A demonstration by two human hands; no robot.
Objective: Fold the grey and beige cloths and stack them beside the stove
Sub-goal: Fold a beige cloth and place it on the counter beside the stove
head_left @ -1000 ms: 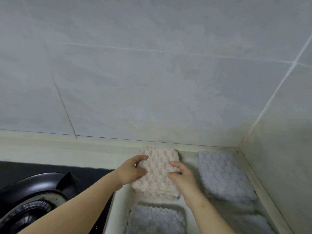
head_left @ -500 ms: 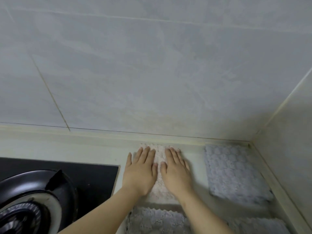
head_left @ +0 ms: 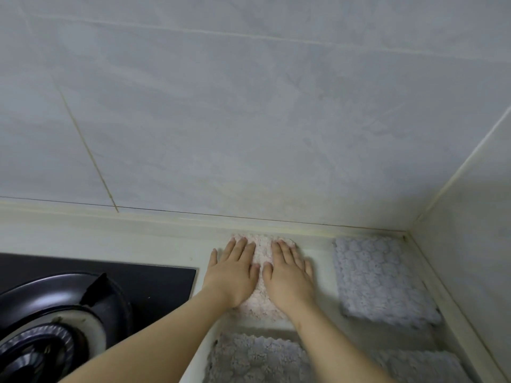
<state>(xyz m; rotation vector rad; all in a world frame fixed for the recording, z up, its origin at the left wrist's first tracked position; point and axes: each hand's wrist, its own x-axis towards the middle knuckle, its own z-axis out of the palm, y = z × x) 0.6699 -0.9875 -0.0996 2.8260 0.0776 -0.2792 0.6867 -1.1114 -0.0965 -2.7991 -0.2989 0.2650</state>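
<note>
A folded beige cloth (head_left: 262,254) lies on the pale counter against the back wall, just right of the stove (head_left: 154,283). My left hand (head_left: 235,272) and my right hand (head_left: 289,275) press flat on it side by side, fingers straight and pointing at the wall. They hide most of the cloth. A folded grey cloth (head_left: 378,280) sits to the right in the corner, apart from my hands. Another grey cloth (head_left: 257,360) lies in front, near the bottom edge, and a further grey one (head_left: 425,366) shows at bottom right.
The black glass hob carries a round burner with a black pan support (head_left: 55,322) at bottom left. Tiled walls (head_left: 249,120) close the counter at the back and on the right, meeting in a corner (head_left: 409,233). A raised counter lip (head_left: 453,308) runs along the right wall.
A second ago my hands gripped the beige cloth by its sides. They have since laid it down and flattened out on top of it. In the last half second little has moved.
</note>
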